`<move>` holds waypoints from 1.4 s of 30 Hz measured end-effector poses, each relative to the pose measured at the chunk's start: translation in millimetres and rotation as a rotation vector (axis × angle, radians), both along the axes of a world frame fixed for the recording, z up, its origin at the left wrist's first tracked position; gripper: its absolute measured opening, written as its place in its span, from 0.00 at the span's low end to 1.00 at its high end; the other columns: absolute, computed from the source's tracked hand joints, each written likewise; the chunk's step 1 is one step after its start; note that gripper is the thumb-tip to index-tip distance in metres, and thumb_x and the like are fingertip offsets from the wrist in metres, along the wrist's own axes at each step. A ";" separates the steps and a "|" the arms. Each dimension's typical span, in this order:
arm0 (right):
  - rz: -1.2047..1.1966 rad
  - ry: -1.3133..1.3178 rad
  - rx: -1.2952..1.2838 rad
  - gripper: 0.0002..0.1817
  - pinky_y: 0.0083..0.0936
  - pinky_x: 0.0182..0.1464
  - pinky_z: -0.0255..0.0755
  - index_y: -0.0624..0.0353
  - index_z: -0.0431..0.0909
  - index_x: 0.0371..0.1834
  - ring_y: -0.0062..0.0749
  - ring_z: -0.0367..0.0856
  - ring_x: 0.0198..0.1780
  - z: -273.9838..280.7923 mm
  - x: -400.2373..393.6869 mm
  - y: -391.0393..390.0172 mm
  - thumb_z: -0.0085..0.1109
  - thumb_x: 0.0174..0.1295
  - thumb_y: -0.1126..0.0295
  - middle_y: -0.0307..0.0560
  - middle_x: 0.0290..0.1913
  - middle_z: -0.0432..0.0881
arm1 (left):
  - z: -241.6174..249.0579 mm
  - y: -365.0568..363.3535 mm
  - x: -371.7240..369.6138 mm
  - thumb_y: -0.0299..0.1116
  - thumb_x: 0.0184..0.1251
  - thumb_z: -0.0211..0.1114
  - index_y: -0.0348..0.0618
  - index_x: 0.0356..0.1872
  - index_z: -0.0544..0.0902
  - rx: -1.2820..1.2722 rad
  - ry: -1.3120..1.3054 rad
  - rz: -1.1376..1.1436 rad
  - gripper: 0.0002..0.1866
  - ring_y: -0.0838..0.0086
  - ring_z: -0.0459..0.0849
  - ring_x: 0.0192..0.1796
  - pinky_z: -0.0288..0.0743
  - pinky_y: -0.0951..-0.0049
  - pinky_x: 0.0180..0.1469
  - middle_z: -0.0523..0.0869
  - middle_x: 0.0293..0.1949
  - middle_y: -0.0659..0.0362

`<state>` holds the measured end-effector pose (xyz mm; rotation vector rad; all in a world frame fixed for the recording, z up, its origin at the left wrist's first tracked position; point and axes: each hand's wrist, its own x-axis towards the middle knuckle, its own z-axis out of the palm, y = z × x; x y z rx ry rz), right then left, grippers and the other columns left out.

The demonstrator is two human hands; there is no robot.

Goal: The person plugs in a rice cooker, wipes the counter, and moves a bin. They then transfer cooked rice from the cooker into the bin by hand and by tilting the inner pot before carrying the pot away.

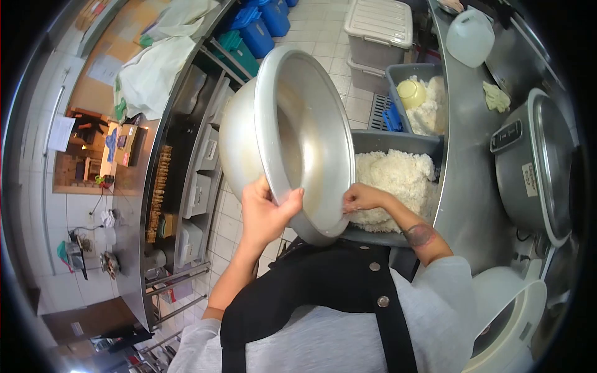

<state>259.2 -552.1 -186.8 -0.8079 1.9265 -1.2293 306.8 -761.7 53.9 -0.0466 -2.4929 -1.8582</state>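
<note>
A large silver metal pot (317,143) is tipped on its side in front of my body, its mouth facing right. My left hand (267,208) is closed on the near rim, thumb on the inside. At the lower right rim, my right hand (364,199) has its fingers curled together and touching the edge. Whether those fingers pinch something small cannot be made out. The pot's inside looks bare, with a dull sheen. Right beside it, a heap of cooked white rice (395,177) fills a grey bin (398,138), partly hidden behind my right forearm.
Another grey bin (393,78) behind holds white grains and a yellow bowl (411,93). A steel counter (469,186) on the right carries a big rice cooker (528,168), a cloth (496,97) and a plastic jug (471,38). Lidded boxes (379,28) stand ahead; a steel workbench (134,205) runs along the left.
</note>
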 end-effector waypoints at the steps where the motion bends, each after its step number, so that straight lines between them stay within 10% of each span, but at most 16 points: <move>1: 0.005 0.214 0.136 0.13 0.24 0.29 0.70 0.62 0.80 0.19 0.26 0.77 0.23 -0.4 -7.3 15.4 0.65 0.46 0.62 0.47 0.19 0.79 | 0.2 -3.7 -5.4 0.24 0.50 0.65 0.32 0.31 0.80 0.030 -0.003 0.003 0.07 0.84 0.76 0.28 0.71 0.82 0.31 0.82 0.26 0.64; 3: -0.033 0.567 0.748 0.11 0.26 0.29 0.72 0.62 0.79 0.16 0.34 0.79 0.23 -17.2 -11.2 42.1 0.63 0.43 0.64 0.51 0.18 0.78 | -0.6 -15.4 -15.7 0.23 0.50 0.65 0.33 0.31 0.80 0.049 0.014 0.008 0.06 0.84 0.76 0.27 0.71 0.82 0.31 0.82 0.26 0.64; 8: -0.778 0.319 0.217 0.03 0.30 0.32 0.72 0.60 0.80 0.21 0.43 0.79 0.27 15.1 -4.4 68.2 0.56 0.43 0.77 0.55 0.23 0.79 | -15.4 -73.7 -61.6 0.20 0.52 0.63 0.34 0.31 0.80 0.143 -0.036 0.136 0.04 0.82 0.78 0.28 0.72 0.80 0.32 0.82 0.27 0.61; 12: -1.379 0.438 0.483 0.03 0.30 0.30 0.69 0.62 0.74 0.21 0.40 0.79 0.28 8.3 7.9 58.0 0.53 0.44 0.81 0.55 0.26 0.78 | -34.3 -135.3 -120.7 0.23 0.56 0.61 0.35 0.38 0.78 0.390 -0.162 0.166 0.09 0.76 0.80 0.29 0.75 0.76 0.35 0.82 0.32 0.58; 16: -1.329 0.169 0.645 0.04 0.32 0.33 0.70 0.61 0.75 0.23 0.41 0.79 0.32 -50.6 34.0 50.3 0.55 0.43 0.80 0.56 0.30 0.79 | -47.7 -185.0 -171.5 0.24 0.56 0.61 0.35 0.36 0.77 0.496 -0.238 0.216 0.07 0.78 0.80 0.27 0.74 0.79 0.29 0.82 0.31 0.58; 19: -1.012 0.564 0.787 0.05 0.34 0.34 0.70 0.62 0.75 0.24 0.44 0.79 0.32 -79.6 58.1 40.6 0.58 0.41 0.79 0.56 0.29 0.80 | -35.3 -208.4 -195.0 0.25 0.56 0.61 0.37 0.35 0.77 0.443 -0.269 0.208 0.06 0.79 0.79 0.25 0.71 0.81 0.25 0.82 0.29 0.59; 27: -1.637 0.246 1.151 0.02 0.38 0.31 0.71 0.64 0.75 0.23 0.52 0.78 0.30 -38.1 46.4 7.5 0.54 0.46 0.78 0.60 0.27 0.77 | -41.2 -288.8 -253.8 0.21 0.53 0.61 0.32 0.38 0.79 0.310 -0.156 0.167 0.10 0.79 0.80 0.30 0.72 0.80 0.34 0.83 0.32 0.57; 29: -1.345 0.094 1.257 0.08 0.38 0.33 0.71 0.62 0.80 0.31 0.52 0.79 0.32 -61.0 64.3 15.2 0.57 0.47 0.75 0.61 0.30 0.79 | -27.2 -306.5 -270.4 0.20 0.53 0.61 0.31 0.38 0.79 0.280 -0.145 0.152 0.10 0.78 0.80 0.32 0.72 0.78 0.37 0.83 0.33 0.56; 31: -1.261 -0.600 0.783 0.19 0.37 0.44 0.73 0.62 0.80 0.44 0.51 0.80 0.45 2.9 46.4 -17.0 0.65 0.45 0.71 0.61 0.43 0.80 | -19.7 -325.0 -293.0 0.20 0.53 0.60 0.31 0.38 0.79 0.265 -0.133 0.166 0.10 0.78 0.80 0.32 0.72 0.79 0.37 0.83 0.33 0.57; 39: -1.509 -0.299 1.177 0.24 0.31 0.54 0.71 0.61 0.81 0.42 0.45 0.80 0.48 13.7 3.8 37.8 0.72 0.39 0.63 0.58 0.43 0.81 | -21.6 -349.5 -413.4 0.25 0.54 0.61 0.35 0.34 0.79 0.308 -0.147 0.288 0.07 0.81 0.76 0.22 0.68 0.82 0.27 0.81 0.26 0.61; 42: -1.597 -0.203 1.265 0.18 0.32 0.48 0.73 0.62 0.82 0.37 0.44 0.81 0.44 28.0 -55.6 65.8 0.69 0.41 0.67 0.55 0.40 0.82 | -35.7 -350.0 -470.8 0.28 0.55 0.61 0.41 0.30 0.78 0.368 -0.190 0.359 0.03 0.90 0.56 0.08 0.42 0.85 0.10 0.74 0.16 0.68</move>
